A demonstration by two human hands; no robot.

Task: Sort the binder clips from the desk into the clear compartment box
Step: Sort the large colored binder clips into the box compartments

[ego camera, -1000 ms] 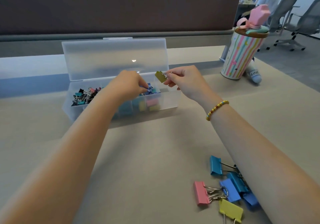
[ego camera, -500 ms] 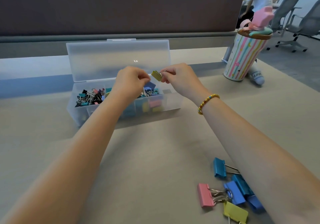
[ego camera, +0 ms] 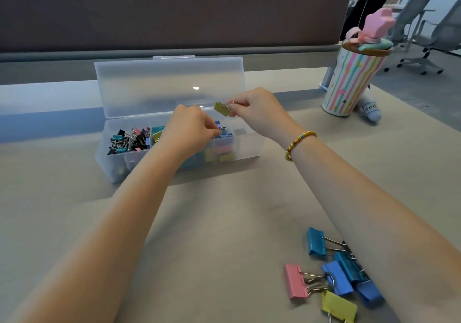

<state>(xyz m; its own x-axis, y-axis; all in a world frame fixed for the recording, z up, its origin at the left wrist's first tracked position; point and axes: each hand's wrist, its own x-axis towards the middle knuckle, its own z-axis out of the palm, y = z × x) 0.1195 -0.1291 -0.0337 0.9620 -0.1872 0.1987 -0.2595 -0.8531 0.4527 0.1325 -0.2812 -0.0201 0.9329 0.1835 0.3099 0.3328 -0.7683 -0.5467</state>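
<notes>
The clear compartment box (ego camera: 249, 148) stands on the desk with its lid upright behind. Its left compartment holds small black and teal clips (ego camera: 129, 140), and the middle one holds larger coloured clips (ego camera: 222, 151). My left hand (ego camera: 192, 125) hovers over the middle compartment, its fingertips pinching the wire handle of a blue binder clip (ego camera: 220, 126) there. My right hand (ego camera: 257, 113) pinches a yellow-green binder clip (ego camera: 222, 108) by its handle, just above the box. Loose on the desk at the lower right are a teal clip (ego camera: 315, 241), a pink clip (ego camera: 295, 281), a blue clip (ego camera: 336, 277) and a yellow clip (ego camera: 339, 306).
A striped tumbler (ego camera: 351, 80) with a pink-topped lid stands at the far right of the desk, with a small white object (ego camera: 371, 109) beside it. A dark partition (ego camera: 174, 10) runs behind the box. Office chairs (ego camera: 419, 23) and a standing person (ego camera: 369, 0) are beyond the desk's right side.
My right hand has carried the yellow-green clip a little leftward over the box. My left hand rose toward that clip, then dropped back to the middle compartment.
</notes>
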